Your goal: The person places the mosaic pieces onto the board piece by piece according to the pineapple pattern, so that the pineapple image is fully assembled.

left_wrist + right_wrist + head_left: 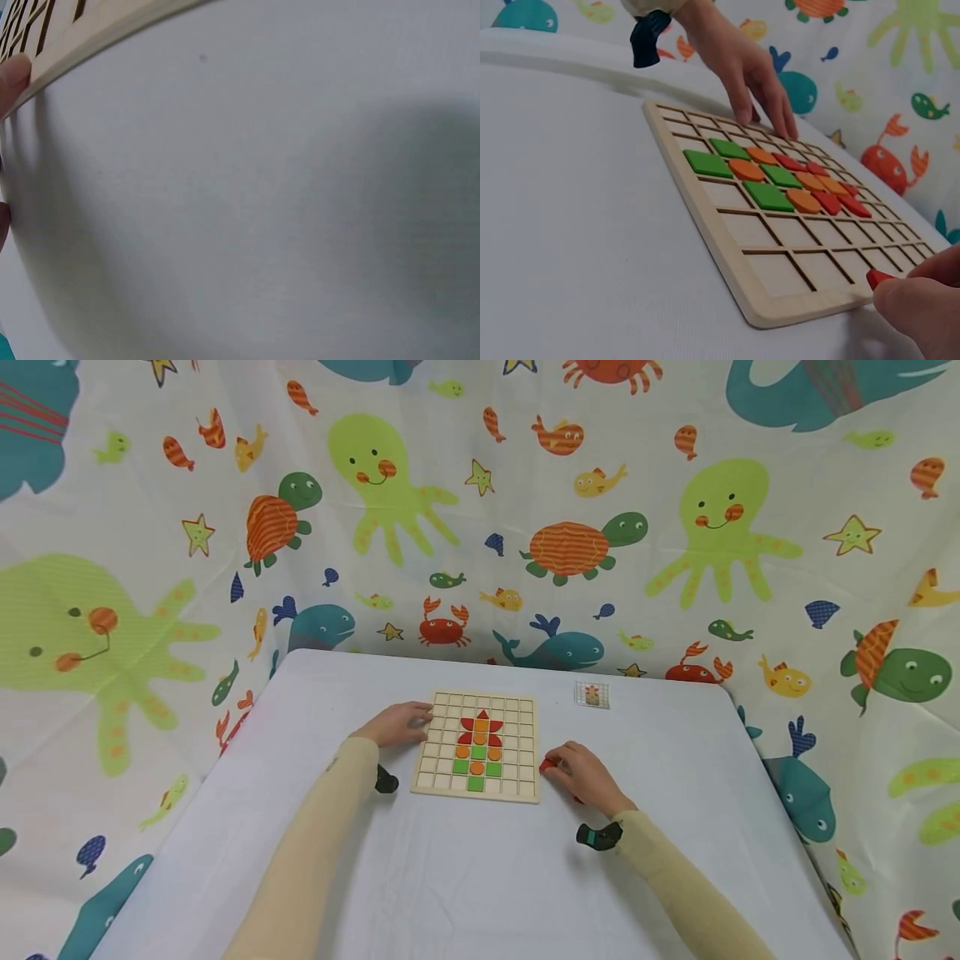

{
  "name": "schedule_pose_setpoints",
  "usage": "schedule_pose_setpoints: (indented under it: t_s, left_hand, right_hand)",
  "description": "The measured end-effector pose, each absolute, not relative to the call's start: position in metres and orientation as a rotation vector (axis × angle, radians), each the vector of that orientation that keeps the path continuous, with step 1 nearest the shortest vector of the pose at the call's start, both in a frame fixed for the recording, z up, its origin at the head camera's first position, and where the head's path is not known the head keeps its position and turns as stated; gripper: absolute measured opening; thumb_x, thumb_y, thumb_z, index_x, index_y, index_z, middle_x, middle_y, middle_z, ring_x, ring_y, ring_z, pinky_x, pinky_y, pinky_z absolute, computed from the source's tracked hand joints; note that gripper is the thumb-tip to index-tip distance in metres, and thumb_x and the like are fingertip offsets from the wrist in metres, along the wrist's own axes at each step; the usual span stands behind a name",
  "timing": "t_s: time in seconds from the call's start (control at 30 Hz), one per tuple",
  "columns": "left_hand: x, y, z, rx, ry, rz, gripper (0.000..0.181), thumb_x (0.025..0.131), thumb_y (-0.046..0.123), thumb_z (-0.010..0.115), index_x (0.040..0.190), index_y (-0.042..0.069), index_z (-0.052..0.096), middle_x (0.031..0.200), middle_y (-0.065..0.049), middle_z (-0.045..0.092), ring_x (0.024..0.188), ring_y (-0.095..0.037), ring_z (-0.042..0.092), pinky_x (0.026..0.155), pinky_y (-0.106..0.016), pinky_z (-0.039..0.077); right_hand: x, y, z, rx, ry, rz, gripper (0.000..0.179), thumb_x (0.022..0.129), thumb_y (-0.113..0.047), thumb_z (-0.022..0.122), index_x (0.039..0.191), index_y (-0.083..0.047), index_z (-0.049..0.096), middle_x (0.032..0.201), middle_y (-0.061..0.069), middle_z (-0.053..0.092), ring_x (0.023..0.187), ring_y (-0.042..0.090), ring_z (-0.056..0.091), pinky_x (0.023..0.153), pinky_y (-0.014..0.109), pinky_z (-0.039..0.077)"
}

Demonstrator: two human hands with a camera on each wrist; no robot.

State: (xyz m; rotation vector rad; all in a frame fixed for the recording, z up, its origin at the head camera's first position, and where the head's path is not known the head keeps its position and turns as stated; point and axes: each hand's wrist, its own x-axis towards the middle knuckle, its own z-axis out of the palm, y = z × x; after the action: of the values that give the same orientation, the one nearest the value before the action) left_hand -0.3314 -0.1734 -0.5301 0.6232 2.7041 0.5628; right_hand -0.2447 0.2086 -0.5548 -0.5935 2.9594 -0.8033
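Observation:
A square wooden grid board (519, 789) lies on the table. Green squares (476, 783), orange discs (494, 753) and red curved pieces (496, 726) fill its middle cells in a plant-like figure. At the board's left edge my left hand (397, 724) rests with its fingertips on the rim, also visible in the right wrist view. Just off the right edge, my right hand (588, 774) pinches a small red piece (881, 278) between thumb and finger; its full shape is hidden. Another bit of red (577, 800) shows beneath that hand.
A small picture card (592, 695) showing a similar plant figure on a grid lies behind the board to the right. The white-covered table (450, 877) meets a curtain (465, 510) printed with sea animals at its back and sides.

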Motion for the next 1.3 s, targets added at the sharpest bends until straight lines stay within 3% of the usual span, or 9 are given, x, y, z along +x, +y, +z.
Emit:
schedule_pose_setpoints:
  t_s: [0.2, 0.83, 1.3]
  left_hand:
    - [-0.333, -0.173, -0.53, 0.628, 2.697, 0.566, 0.05, 0.091, 0.021, 0.07, 0.135, 0.003, 0.058, 0.151, -0.012, 0.042, 0.142, -0.034, 0.032, 0.118, -0.048, 0.027]
    - [-0.337, -0.174, -0.529, 0.622, 2.692, 0.559, 0.05, 0.092, 0.022, 0.069, 0.136, 0.004, 0.057, 0.152, -0.011, 0.041, 0.143, -0.033, 0.031, 0.119, -0.047, 0.026]
    - [-0.339, -0.174, -0.532, 0.598, 2.684, 0.575, 0.049, 0.091, 0.022, 0.07, 0.136, 0.006, 0.058, 0.152, -0.01, 0.041, 0.143, -0.032, 0.031, 0.119, -0.047, 0.026]
  right_hand:
    - [-0.247, 0.193, -0.547, -0.609, 2.881, -0.911, 0.028, 0.088, -0.023, 0.074, 0.113, -0.011, 0.071, 0.099, -0.004, 0.061, 0.092, 0.014, 0.055, 0.084, 0.033, 0.055]
    - [-0.241, 0.132, -0.551, -1.106, 2.826, -0.576, 0.026, 0.09, -0.028, 0.071, 0.112, -0.014, 0.073, 0.104, -0.002, 0.062, 0.092, 0.012, 0.053, 0.08, 0.022, 0.052]
    - [-0.241, 0.126, -0.553, -1.106, 2.864, -0.546, 0.021, 0.089, -0.026, 0.073, 0.107, -0.017, 0.075, 0.102, -0.004, 0.063, 0.094, 0.012, 0.054, 0.084, 0.023, 0.053]
